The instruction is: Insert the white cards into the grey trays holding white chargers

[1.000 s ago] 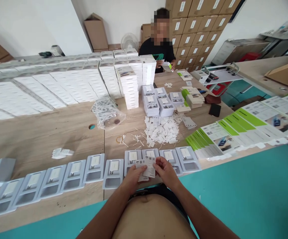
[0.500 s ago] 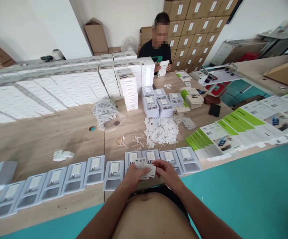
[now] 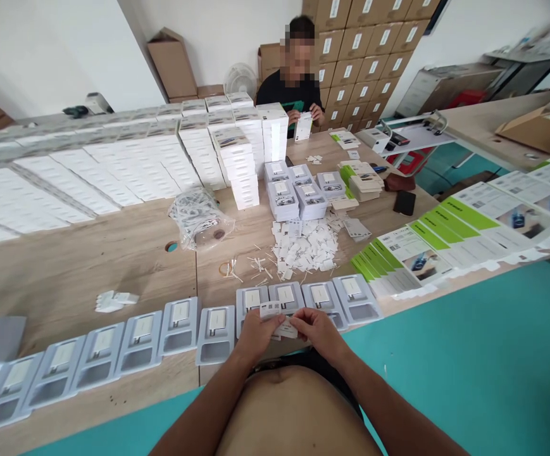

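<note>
Close in front of my body, my left hand [image 3: 257,334] is closed around small white printed cards [image 3: 269,309], its thumb on top. My right hand [image 3: 321,330] pinches the right end of a folded-looking white card [image 3: 286,327] that also touches the left thumb. Whether this card is separate from the others I cannot tell. Just beyond both hands stands a row of pale grey plastic trays [image 3: 216,350]. Each tray shows a flat white block with dark prongs, like a plug adapter [image 3: 217,320], in its upper recess. My fingers hide parts of the trays behind them.
Past the trays lies a pile of small white pieces [image 3: 306,250], with a plastic bag [image 3: 197,218] to its left. White boxes [image 3: 237,168] are stacked behind. Green-and-white sleeves [image 3: 414,259] lie fanned at right. A co-worker [image 3: 298,95] across the table holds a white box.
My right fingers have closed in on the right end of the card, which now sits slightly lower and flatter. The view has shifted slightly, and the co-worker's box is turned more upright.
</note>
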Demonstrator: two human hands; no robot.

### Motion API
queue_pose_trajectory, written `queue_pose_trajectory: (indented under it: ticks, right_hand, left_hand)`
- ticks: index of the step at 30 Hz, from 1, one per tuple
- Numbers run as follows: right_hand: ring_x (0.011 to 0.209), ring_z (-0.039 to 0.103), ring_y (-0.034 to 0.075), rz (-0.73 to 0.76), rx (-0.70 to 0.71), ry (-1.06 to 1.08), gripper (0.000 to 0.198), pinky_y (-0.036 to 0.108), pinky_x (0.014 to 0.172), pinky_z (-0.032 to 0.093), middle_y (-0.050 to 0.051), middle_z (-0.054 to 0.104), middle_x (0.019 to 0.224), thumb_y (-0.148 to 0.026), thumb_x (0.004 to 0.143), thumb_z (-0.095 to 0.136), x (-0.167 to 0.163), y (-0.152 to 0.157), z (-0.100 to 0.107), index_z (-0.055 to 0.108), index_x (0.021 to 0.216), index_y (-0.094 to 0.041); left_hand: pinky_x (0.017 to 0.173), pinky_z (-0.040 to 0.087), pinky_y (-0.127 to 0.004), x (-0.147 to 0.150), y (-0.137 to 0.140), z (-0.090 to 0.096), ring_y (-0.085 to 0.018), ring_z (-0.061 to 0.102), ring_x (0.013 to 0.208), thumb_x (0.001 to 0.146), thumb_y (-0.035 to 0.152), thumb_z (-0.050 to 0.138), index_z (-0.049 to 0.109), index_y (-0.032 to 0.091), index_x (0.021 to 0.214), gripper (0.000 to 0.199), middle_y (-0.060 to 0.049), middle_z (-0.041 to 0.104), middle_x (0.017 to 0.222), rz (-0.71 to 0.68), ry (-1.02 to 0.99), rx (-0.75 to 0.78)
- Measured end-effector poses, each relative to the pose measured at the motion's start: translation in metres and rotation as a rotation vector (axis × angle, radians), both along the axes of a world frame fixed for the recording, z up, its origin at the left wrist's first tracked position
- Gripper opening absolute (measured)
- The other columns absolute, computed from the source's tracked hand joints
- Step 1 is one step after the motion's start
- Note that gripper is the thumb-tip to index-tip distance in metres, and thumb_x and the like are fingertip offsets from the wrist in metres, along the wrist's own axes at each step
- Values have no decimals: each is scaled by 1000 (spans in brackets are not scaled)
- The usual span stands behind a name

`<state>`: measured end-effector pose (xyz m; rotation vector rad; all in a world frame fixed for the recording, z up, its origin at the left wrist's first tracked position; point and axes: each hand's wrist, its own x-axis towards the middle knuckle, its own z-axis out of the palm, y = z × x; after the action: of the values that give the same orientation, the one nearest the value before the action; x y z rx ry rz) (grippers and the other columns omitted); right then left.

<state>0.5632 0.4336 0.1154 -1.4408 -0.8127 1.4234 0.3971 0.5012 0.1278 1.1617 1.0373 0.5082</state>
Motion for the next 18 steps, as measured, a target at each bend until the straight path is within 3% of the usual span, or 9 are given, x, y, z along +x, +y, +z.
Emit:
queue_pose_trajectory:
  ticks: [5, 8, 11, 14, 16, 18]
  right_hand:
    - [51, 46, 9, -67, -55, 97, 33, 24, 52, 36, -4, 56, 56, -47, 71, 74, -10, -9, -3, 63, 76, -16]
    - [50, 45, 9, -41, -55, 53, 32, 23, 51, 35, -4, 57, 58, -45, 71, 72, 8, -17, -8, 64, 81, -16]
    - [58, 52, 13, -140, -60, -265, 32, 25, 54, 40, 0, 63, 67, -45, 74, 65, 69, -32, -19, 67, 89, -17]
    - [66, 60, 17, -217, -205, -687, 35, 27, 61, 46, 4, 69, 75, -45, 78, 55, 148, -48, -37, 68, 93, -16]
    - [64, 61, 18, -204, -275, -803, 27, 27, 60, 46, 5, 69, 70, -39, 76, 54, 184, -55, -51, 68, 84, -16]
    - [68, 63, 19, -174, -306, -882, 19, 27, 62, 44, 4, 70, 71, -33, 74, 58, 199, -57, -65, 68, 79, -18]
  left_hand:
    - [67, 53, -30, 3, -4, -4, -21, 67, 72, 76, 34, 70, 72, 16, 86, 21, -7, 75, 83, -3, 44, -2]
    - [69, 52, -30, 5, -6, -5, -21, 66, 73, 75, 36, 71, 72, 16, 79, 20, -6, 74, 78, -38, 82, 27]
    - [69, 53, -30, 6, -7, -3, -21, 67, 70, 77, 39, 68, 70, 17, 75, 22, -6, 72, 73, -39, 59, -52]
    - [67, 54, -31, 8, -8, -2, -21, 68, 70, 76, 38, 69, 69, 16, 80, 23, -6, 72, 76, 83, -31, -240]
    - [68, 55, -30, 9, -8, -2, -20, 69, 70, 74, 34, 70, 69, 14, 83, 21, -6, 73, 77, 140, -80, -343]
    - [68, 56, -30, 11, -9, -2, -20, 69, 70, 74, 28, 70, 69, 13, 86, 19, -7, 73, 78, 175, -123, -430]
